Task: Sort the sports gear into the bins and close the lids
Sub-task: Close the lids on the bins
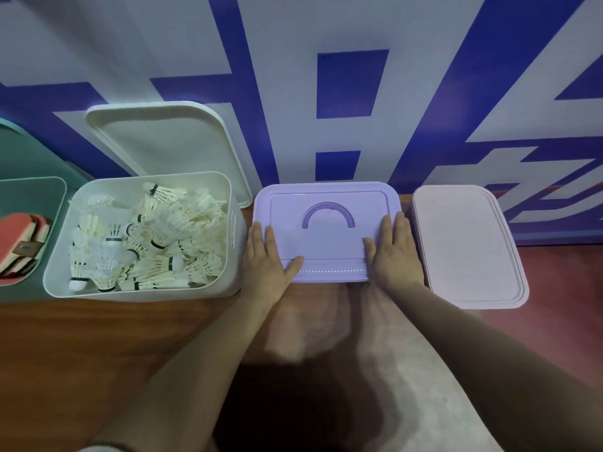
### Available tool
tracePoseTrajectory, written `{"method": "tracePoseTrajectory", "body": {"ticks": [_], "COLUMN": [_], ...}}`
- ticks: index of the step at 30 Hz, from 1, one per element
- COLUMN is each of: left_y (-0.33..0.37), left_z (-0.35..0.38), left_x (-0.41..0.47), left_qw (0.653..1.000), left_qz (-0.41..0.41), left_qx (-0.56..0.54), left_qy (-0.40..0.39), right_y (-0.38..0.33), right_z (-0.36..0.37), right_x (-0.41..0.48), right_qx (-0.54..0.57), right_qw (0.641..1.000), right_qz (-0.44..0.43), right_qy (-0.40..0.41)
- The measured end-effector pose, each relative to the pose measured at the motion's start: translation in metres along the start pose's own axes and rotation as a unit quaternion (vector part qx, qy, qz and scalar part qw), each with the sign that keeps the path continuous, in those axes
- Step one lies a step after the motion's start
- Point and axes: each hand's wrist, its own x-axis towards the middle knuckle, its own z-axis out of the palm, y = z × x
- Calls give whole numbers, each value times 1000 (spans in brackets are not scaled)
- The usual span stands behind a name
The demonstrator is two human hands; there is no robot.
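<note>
A purple bin stands in the middle with its purple lid lying flat on top, an arched handle in the lid's centre. My left hand rests flat on the lid's front left corner, and my right hand rests flat on its front right corner, fingers spread. To the left, a white bin stands uncovered and full of white shuttlecocks; its white lid leans on the wall behind it. At the right a pink bin has its pink lid on.
A teal bin at the far left holds red table-tennis paddles, its teal lid leaning behind it. All bins stand in a row against a blue and white wall. Brown and pale floor lies in front.
</note>
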Motion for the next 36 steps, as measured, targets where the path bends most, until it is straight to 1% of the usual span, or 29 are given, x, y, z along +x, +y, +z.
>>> {"method": "tracePoseTrajectory", "body": {"ticks": [1, 4, 7, 10, 12, 16, 18, 21, 26, 28, 32, 36], "left_y": [1, 3, 2, -3, -9, -30, -44, -69, -118, -136, -172, -202], "left_z": [-4, -21, -47, -87, -118, -180, -207, -238, -265, -270, -274, -277], "left_x": [0, 3, 9, 10, 4, -10, -22, -40, -52, -46, -13, 40], "left_qw": [1000, 998, 995, 997, 998, 994, 990, 986, 976, 974, 971, 972], "left_qz": [-2, -26, -19, 10, 8, -55, -96, -113, -159, -166, -158, -127], "left_qx": [3, 18, -1, -40, -56, -72, -62, -56, -80, -91, -138, -180], "left_qy": [-6, -60, -97, -70, -33, 54, 81, 106, 125, 124, 116, 81], "right_y": [-2, -9, -23, -41, -54, -89, -112, -150, -213, -238, -286, -329], "right_z": [-3, -16, -35, -61, -80, -113, -125, -135, -133, -130, -123, -108], "right_x": [0, 2, 0, -12, -21, -29, -33, -43, -56, -53, -32, 1], "right_qx": [-1, -28, -28, -14, -16, -14, 10, 36, 82, 106, 139, 177], "right_qw": [1000, 999, 999, 1000, 1000, 999, 997, 994, 986, 983, 981, 981], "right_qz": [2, 14, 22, 6, -12, -42, -73, -107, -147, -148, -132, -74], "right_qy": [-9, -40, -30, -5, 0, 1, 9, 11, -6, -11, -13, 9]}}
